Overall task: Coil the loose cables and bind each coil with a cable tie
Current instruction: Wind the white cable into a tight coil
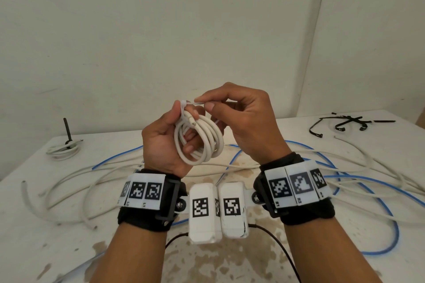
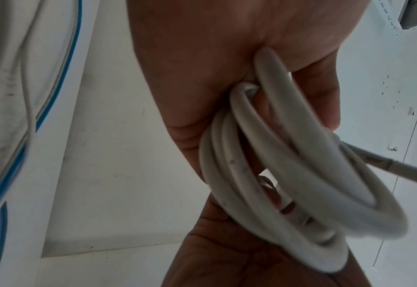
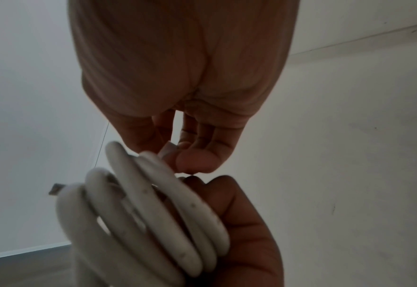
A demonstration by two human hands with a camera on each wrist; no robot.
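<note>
Head view: the left hand (image 1: 161, 142) holds the white coil (image 1: 199, 140) up, fingers curled through the loops so they stay together. The right hand (image 1: 241, 119) pinches the tie (image 1: 195, 104) tail at the top, likely to pull it tight. Farther back, loose cables (image 1: 345, 167) wait on the table (image 1: 264, 259), with a done coil (image 1: 63, 150) and black ties (image 1: 345, 124) behind.
</note>
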